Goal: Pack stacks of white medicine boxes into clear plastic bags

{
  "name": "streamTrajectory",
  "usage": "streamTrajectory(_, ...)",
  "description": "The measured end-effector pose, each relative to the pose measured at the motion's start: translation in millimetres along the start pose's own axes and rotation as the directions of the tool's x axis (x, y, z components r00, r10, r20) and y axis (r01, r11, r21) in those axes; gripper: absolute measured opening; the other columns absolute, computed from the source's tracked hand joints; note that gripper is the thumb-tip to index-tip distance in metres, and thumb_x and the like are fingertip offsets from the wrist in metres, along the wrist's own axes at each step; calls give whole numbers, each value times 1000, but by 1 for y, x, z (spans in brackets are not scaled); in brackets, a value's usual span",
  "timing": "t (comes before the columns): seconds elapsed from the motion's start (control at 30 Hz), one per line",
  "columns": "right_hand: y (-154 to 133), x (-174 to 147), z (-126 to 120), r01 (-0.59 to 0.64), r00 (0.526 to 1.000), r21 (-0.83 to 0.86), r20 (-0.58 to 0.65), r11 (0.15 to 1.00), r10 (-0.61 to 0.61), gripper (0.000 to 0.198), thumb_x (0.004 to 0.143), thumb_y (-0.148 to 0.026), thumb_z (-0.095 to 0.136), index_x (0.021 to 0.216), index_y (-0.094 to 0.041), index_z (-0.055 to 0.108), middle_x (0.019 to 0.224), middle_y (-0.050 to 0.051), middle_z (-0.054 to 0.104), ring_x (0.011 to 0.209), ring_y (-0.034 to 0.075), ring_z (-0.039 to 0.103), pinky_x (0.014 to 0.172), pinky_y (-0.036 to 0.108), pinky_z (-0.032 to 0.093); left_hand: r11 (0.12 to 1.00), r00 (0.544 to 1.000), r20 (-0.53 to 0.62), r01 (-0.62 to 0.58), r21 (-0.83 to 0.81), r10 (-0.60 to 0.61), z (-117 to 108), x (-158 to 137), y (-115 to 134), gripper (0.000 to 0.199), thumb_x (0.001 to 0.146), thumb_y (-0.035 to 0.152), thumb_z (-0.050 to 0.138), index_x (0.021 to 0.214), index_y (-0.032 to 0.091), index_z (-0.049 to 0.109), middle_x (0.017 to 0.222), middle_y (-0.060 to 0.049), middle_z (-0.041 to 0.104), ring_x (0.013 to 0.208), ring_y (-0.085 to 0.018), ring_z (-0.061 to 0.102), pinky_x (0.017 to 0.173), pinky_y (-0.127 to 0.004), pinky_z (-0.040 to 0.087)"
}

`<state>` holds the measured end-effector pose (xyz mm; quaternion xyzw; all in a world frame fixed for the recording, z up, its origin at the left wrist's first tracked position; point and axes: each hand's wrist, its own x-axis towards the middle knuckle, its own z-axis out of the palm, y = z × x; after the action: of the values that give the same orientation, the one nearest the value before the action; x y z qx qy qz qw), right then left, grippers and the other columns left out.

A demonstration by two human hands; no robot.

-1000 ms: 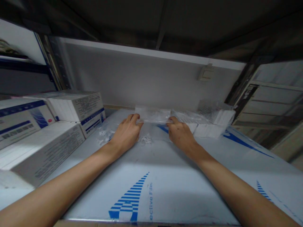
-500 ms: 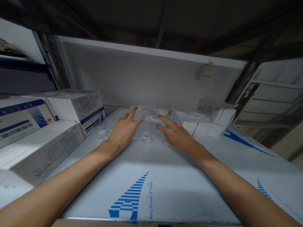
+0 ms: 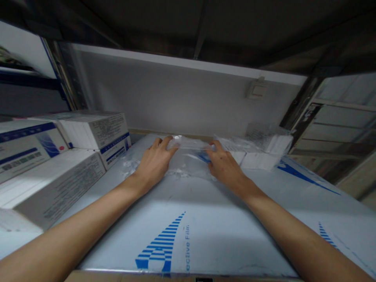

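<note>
A clear plastic bag (image 3: 190, 158) lies crinkled toward the back of the film-covered shelf (image 3: 223, 227), its far edge drawn taut between both hands. My left hand (image 3: 154, 160) grips that edge at its left part, thumb and fingers curled toward each other. On the other side, my right hand (image 3: 225, 164) pinches the bag's right part with bent fingers. Close beyond my right hand is a group of white boxes (image 3: 258, 158) under clear wrap.
White and blue printed boxes (image 3: 79, 168) are stacked on the left of the shelf. Behind rises a white wall with a switch (image 3: 258, 91). A dark upper shelf (image 3: 164, 27) hangs low overhead. Metal posts (image 3: 302, 102) stand at both sides.
My right hand has moved slightly right and its fingers have closed on the bag. The bag's edge is now stretched straighter between my hands; my left hand has hardly moved.
</note>
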<state>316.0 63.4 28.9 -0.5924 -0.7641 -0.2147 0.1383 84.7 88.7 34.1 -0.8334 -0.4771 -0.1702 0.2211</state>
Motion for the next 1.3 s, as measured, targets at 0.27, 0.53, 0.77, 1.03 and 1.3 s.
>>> streamTrajectory(0.27,-4,1,-5,-28,1000,-32,-9,999,28,52,86,-9,56,138,-10,57,142,21,59,117,34,65,95,46,55,999,998,39,42,-16,-42,1,-1,-2,46,97,9,45,140,22,57,126,-15,63,111,-31,63,87,-42,55)
streamTrajectory(0.53,13,5,-22,-53,975,336,222,940,-24,38,71,-19,82,108,-18,75,98,7,77,93,23,72,82,33,56,937,990,107,-51,-345,93,-14,8,-8,43,89,38,71,127,18,66,107,-8,65,78,-19,66,75,-31,51)
streamTrajectory(0.77,37,-2,-66,-30,783,318,597,948,-175,54,65,-19,83,117,-26,74,101,3,77,83,20,72,70,26,54,827,866,326,-160,-539,380,-29,0,-11,56,70,34,87,123,28,71,109,-4,70,89,-18,67,80,-27,50)
streamTrajectory(1.03,30,-1,-56,-69,685,227,719,971,-120,71,62,-16,82,132,-23,66,125,12,68,106,30,68,90,36,55,893,810,442,-206,-401,385,-37,-8,-5,69,70,60,79,129,27,68,126,-12,63,109,-33,65,94,-46,50)
streamTrajectory(1.3,48,2,-51,46,799,534,487,844,-352,56,65,-34,90,118,-28,75,162,7,39,146,35,41,122,43,32,846,873,130,-403,-349,469,-43,-8,-3,54,72,58,81,113,23,77,138,-14,52,127,-35,50,107,-48,42)
